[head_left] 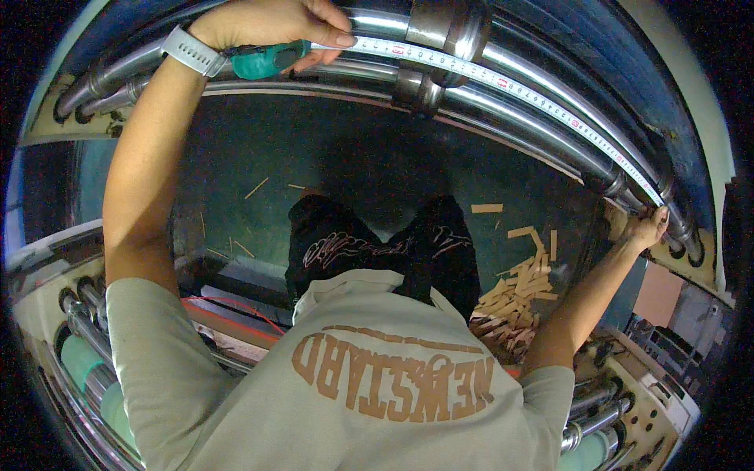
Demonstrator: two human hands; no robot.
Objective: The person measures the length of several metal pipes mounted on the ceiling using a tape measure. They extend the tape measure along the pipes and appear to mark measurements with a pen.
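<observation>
A tape measure with a green case (271,60) has its white blade (503,82) drawn out along shiny metal shafts (542,71). At the upper left, my left hand (302,31) pinches the blade close to where it leaves the case, thumb on top; the case sits under the palm. Far to the right, my right hand (650,228) is closed at the blade's other end, beside the end of the shafts. The blade's tip is hidden by those fingers. Dark collars (448,35) ring the shafts near the middle, and the blade passes across them.
Strips and scraps of pale wood or card (518,286) lie heaped on the dark green floor (236,157) at the right. Behind me stand more metal rollers (593,416) and light green rollers (82,357). A thin red cord (243,304) runs at the lower left.
</observation>
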